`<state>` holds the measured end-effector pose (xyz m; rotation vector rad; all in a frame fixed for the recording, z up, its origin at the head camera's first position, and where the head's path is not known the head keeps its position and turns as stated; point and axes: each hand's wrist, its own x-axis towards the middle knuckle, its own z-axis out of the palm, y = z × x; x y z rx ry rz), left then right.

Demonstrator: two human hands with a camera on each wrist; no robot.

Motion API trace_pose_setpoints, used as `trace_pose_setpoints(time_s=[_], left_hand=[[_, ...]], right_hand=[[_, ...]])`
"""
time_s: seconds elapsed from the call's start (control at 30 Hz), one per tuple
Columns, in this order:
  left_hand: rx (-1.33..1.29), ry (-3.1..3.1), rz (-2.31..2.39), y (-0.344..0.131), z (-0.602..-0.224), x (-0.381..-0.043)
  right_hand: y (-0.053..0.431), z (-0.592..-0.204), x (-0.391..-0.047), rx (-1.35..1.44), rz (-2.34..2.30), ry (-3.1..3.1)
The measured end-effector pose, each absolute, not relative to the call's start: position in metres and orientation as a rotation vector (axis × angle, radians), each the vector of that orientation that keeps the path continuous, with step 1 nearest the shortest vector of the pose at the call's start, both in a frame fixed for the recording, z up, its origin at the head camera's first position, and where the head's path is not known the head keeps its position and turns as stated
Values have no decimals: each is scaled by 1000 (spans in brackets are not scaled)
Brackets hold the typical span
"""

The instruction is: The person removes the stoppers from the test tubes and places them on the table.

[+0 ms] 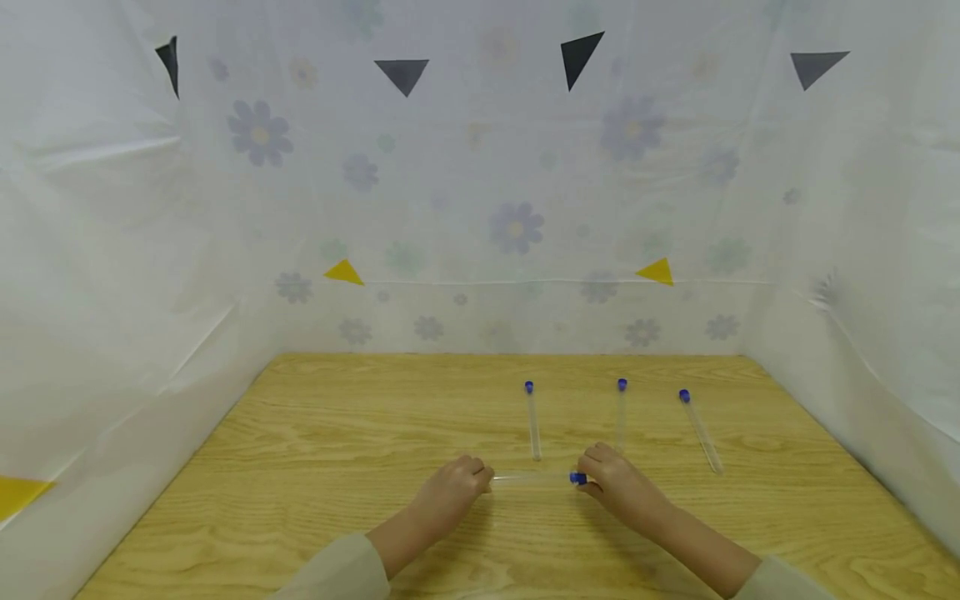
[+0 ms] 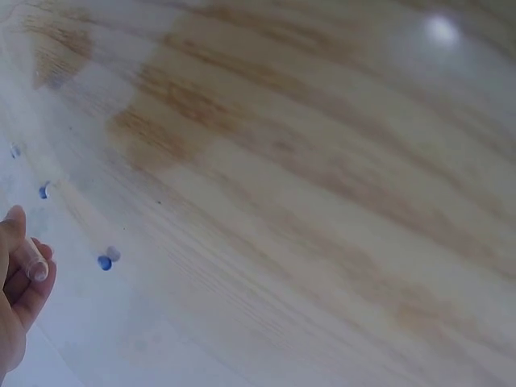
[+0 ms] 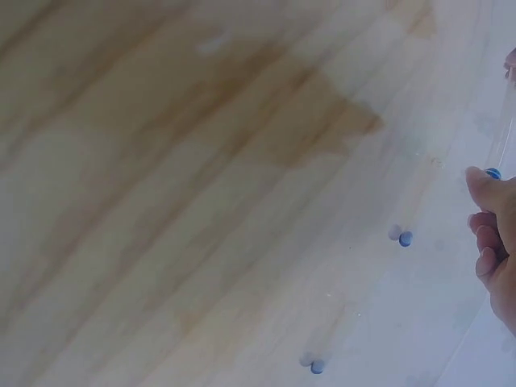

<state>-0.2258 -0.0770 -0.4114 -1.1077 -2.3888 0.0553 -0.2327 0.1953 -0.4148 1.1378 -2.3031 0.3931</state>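
The left hand [image 1: 455, 493] pinches the clear end of the tube [image 1: 532, 477] between thumb and curled fingers; the right hand [image 1: 622, 492] grips its capped end, thumb against the cap and fingers bent. Both forearms reach in from the near side of the tube, slanting inward toward it, wrists bare, pale sleeves [image 1: 337, 571] covering the arms farther back from it.

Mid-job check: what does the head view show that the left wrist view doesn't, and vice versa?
Only head: the right hand holding the tube at its blue cap, plus dark triangles and yellow triangles on the sheeting.
Only left wrist: that tube's clear end, in the left hand, and a bright glare on the table.
Both: the left hand gripping the tube, and blue caps of the three other tubes on the table.
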Motion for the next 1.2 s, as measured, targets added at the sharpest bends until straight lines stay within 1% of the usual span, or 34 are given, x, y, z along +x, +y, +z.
trace_pose_setpoints(time_s=[0.63, 0.97, 1.2], left_hand=[[-1087, -2414, 19, -81, -414, -225], [-1050, -2408, 24, -86, -422, -233], [-1055, -2461, 26, -91, -424, -237]], right_hand=[[202, -416, -235, 1088, 453, -2393], [207, -418, -238, 1041, 450, -2485], [210, -419, -242, 1067, 409, -2465]])
